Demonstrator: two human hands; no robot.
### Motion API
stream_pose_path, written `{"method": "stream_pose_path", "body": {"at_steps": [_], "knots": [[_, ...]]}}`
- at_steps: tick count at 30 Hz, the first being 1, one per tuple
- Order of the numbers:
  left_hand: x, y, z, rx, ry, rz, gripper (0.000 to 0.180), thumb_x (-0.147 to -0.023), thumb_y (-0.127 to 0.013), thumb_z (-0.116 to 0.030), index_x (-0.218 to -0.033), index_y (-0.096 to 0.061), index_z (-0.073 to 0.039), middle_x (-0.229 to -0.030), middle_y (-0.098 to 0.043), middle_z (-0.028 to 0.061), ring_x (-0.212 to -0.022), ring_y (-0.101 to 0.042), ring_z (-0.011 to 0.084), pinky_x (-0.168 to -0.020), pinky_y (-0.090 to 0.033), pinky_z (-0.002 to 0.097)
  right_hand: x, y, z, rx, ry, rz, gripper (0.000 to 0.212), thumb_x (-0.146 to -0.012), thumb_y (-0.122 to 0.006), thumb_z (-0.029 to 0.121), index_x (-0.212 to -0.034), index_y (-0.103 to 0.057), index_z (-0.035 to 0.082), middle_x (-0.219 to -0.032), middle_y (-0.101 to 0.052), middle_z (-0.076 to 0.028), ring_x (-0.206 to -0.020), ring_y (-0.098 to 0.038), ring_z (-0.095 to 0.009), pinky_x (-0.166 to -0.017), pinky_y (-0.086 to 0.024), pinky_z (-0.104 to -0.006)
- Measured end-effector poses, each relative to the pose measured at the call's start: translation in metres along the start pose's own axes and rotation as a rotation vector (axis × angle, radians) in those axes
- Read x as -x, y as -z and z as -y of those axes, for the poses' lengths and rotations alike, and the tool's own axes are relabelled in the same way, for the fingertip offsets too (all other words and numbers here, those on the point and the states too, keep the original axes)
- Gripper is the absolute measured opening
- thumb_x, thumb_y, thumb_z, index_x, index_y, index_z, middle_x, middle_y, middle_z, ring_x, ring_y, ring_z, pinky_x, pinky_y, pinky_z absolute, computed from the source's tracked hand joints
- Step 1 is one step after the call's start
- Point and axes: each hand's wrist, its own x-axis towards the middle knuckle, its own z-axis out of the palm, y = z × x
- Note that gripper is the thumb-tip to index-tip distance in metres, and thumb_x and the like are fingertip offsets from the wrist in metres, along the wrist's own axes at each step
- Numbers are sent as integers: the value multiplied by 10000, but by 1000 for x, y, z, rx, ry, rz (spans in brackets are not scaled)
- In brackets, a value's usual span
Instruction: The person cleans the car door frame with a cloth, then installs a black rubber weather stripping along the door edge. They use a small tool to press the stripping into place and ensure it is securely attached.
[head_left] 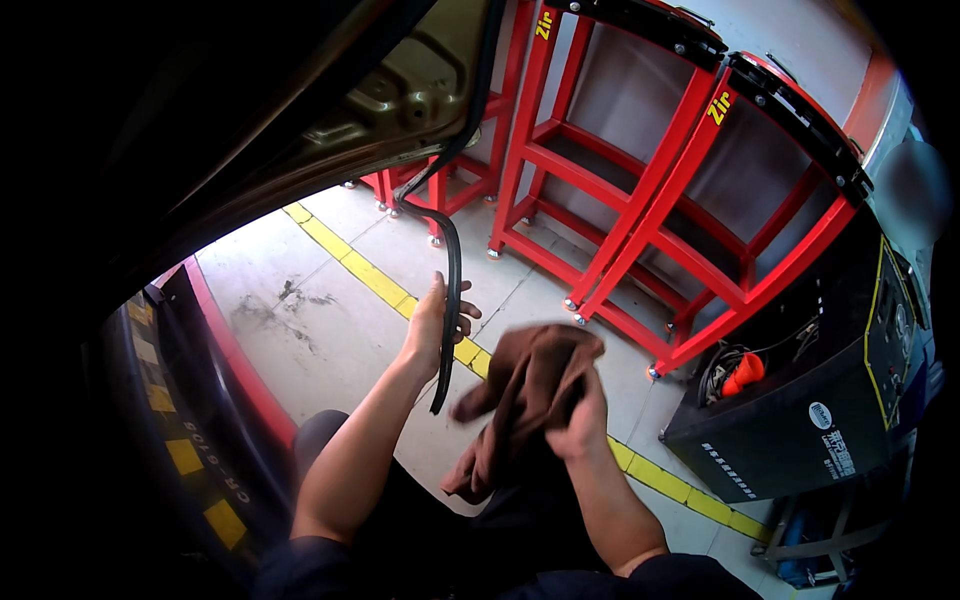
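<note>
My left hand [432,325] grips a black rubber strip [452,275] that hangs down from the edge of a raised tan metal panel [400,85] overhead; the strip's loose end dangles below my palm. My right hand [580,415] is closed on a crumpled brown cloth [525,385], held just right of the strip's lower end. Both forearms come up from the lower edge over my dark trousers.
Red steel stands [640,190] fill the upper right on a grey concrete floor crossed by a yellow line [370,275]. A black machine cabinet [830,390] with an orange part sits at right. A red and black curved edge with yellow-black stripes [190,400] runs at left.
</note>
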Motion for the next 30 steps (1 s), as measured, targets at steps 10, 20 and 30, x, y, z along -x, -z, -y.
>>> {"method": "stream_pose_path", "body": {"at_steps": [10,20,30], "knots": [[13,-11,27,-103,-281,67,358,-1053,-499,-41,-1408,-516,5,-1244,-640,89,-1179,-590,148,-995,-490,303,-113,-39,-34,893,477,252,269,-1048,-515,154,-1190,-652,-28,-1047,-716,-127,-1000,-675,-232,-935,-517,-356],[18,-4,11,-289,-196,41,193,-1069,-491,-100,-1002,-636,9,-732,-565,-9,-632,-516,75,-553,-437,279,-141,-35,-46,987,398,-4,261,-974,-652,154,-1158,-634,-30,-1099,-711,-149,-1033,-694,-251,-944,-530,-364],[11,3,2,-76,-23,-101,242,-957,-670,-177,-984,-675,64,-898,-694,124,-745,-622,164,-680,-495,317,-137,-46,-41,535,228,13,149,-1009,-613,66,-1107,-688,-17,-1046,-707,-76,-967,-662,-152,-889,-528,-292]]}}
